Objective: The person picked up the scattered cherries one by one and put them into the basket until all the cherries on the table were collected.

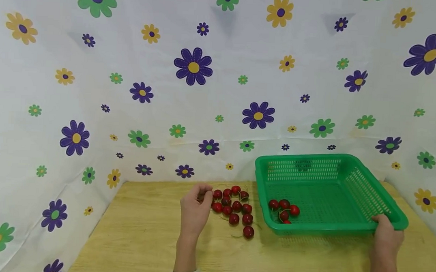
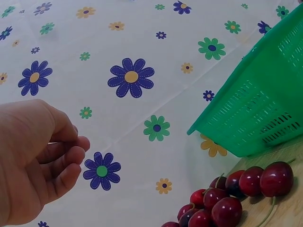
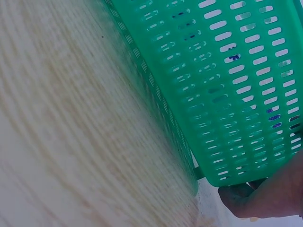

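Several dark red cherries (image 1: 236, 206) with thin stems lie grouped on the wooden table. At the group's left edge is my left hand (image 1: 196, 210). Its fingers are loosely bent, and nothing shows between them in the left wrist view, where the cherries (image 2: 226, 211) sit off to the right. My right hand (image 1: 387, 236) grips the near right corner of a green plastic basket (image 1: 331, 227), thumb over the rim. Inside the basket's left end are several more cherries (image 1: 284, 204). From the right wrist, the slotted basket side (image 3: 199, 94) and part of the right hand (image 3: 265, 198) show.
A white cloth (image 1: 220, 91) printed with purple, green and yellow flowers hangs behind and beside the table. The wooden tabletop (image 1: 137, 230) extends left of the cherries and in front of the basket. The basket's left wall stands close to the loose cherries.
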`<state>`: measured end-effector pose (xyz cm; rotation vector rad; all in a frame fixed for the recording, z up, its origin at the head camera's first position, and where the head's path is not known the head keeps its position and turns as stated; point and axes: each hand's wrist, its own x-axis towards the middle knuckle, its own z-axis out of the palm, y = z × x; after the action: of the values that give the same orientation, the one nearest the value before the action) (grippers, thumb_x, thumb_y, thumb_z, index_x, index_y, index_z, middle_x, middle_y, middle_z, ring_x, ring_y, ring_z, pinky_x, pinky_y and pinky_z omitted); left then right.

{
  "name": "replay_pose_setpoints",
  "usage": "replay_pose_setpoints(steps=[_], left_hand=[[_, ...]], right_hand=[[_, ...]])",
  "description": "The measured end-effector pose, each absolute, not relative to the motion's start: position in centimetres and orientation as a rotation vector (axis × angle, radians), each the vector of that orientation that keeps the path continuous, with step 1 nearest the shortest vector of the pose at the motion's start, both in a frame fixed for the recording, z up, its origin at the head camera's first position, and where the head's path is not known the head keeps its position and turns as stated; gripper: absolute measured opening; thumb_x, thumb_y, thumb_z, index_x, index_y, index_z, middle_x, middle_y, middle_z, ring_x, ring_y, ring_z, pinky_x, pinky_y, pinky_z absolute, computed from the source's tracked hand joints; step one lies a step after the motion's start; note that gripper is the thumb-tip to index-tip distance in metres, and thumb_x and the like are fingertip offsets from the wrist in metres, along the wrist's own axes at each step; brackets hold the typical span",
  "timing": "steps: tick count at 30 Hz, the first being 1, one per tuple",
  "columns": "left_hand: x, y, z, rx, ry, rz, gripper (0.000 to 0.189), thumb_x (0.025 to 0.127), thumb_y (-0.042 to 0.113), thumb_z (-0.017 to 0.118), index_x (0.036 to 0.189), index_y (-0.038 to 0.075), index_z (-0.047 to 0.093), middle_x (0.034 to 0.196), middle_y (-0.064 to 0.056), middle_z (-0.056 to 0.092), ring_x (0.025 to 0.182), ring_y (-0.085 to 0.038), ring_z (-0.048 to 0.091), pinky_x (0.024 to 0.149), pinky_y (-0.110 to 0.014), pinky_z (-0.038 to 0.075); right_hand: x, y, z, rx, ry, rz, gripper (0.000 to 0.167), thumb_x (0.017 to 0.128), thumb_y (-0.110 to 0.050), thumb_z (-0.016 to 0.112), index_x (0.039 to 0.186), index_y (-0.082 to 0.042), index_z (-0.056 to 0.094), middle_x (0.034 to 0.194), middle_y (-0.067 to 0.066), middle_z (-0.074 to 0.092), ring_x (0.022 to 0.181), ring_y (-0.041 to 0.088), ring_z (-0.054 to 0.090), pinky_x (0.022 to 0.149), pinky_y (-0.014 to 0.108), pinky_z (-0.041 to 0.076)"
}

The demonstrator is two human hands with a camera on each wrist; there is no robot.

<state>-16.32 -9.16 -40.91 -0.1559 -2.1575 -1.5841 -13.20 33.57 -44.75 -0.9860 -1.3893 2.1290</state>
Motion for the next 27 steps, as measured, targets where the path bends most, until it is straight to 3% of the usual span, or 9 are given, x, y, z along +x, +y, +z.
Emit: replay_pose_setpoints(steps=[4,11,27], left_hand=[[-16.28,-9.24,-41.21,-0.135,-2.195,-1.564,0.008,0.094,0.002,0.063,0.095,0.007,0.069,0.085,-0.003,0.069,0.072,-0.015,0.059,0.064,-0.022,0.050],[-16.54,-9.57,-41.15,-0.132,-2.197,-1.535,0.008,0.095,0.004,0.062,0.097,0.007,0.070,0.086,-0.003,0.069,0.073,-0.015,0.059,0.065,-0.023,0.051],[-16.46,-9.06,-41.05,-0.132,-2.211,-1.572,0.008,0.094,0.004,0.063,0.097,0.008,0.070,0.085,-0.002,0.069,0.072,-0.015,0.059,0.063,-0.022,0.050]], right_hand=[[-12.98,33.57,-45.08,-0.982,-1.334,2.103,0.028,0.090,-0.004,0.051,0.112,-0.021,0.052,0.114,-0.011,0.050,0.098,0.001,0.046,0.078,0.009,0.040],[-13.47,33.06,-44.58,-1.004,-1.415,2.063,0.019,0.088,-0.007,0.055,0.103,-0.018,0.055,0.103,-0.011,0.049,0.089,0.003,0.044,0.073,0.012,0.039],[-12.99,33.40,-45.14,-0.974,-1.385,2.053,0.021,0.089,-0.007,0.053,0.106,-0.019,0.056,0.108,-0.009,0.047,0.091,0.003,0.042,0.074,0.012,0.038]])
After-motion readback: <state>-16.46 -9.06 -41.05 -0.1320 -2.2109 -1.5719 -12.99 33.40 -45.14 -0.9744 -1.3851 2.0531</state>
